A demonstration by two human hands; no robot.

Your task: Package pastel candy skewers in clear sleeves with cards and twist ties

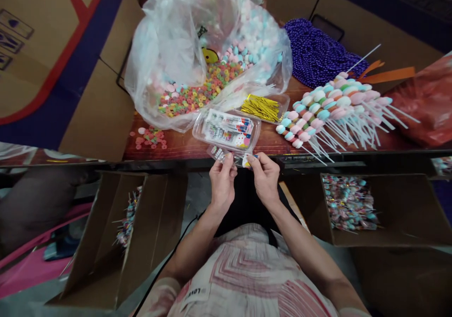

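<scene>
At the table's front edge my left hand point(223, 180) and my right hand point(264, 175) pinch the two ends of a small printed clear plastic bag point(237, 159). Thumbs and fingers of both hands are closed on it. Just beyond lies a clear plastic tray point(257, 135) with a stack of similar printed bags point(228, 128). Behind that, gold twist ties point(260, 108) fill another shallow tray. Right of these is a pile of candy skewers point(328, 107), marshmallows and gummy rings on white sticks.
A large clear bag point(169, 39) of gummy rings and marshmallows stands behind. Loose gummy rings point(151, 139) lie at left, purple bead strings point(318, 48) at back right. Cardboard cartons flank the table. Below are open boxes point(399, 204) point(155, 223) with wrapped skewers.
</scene>
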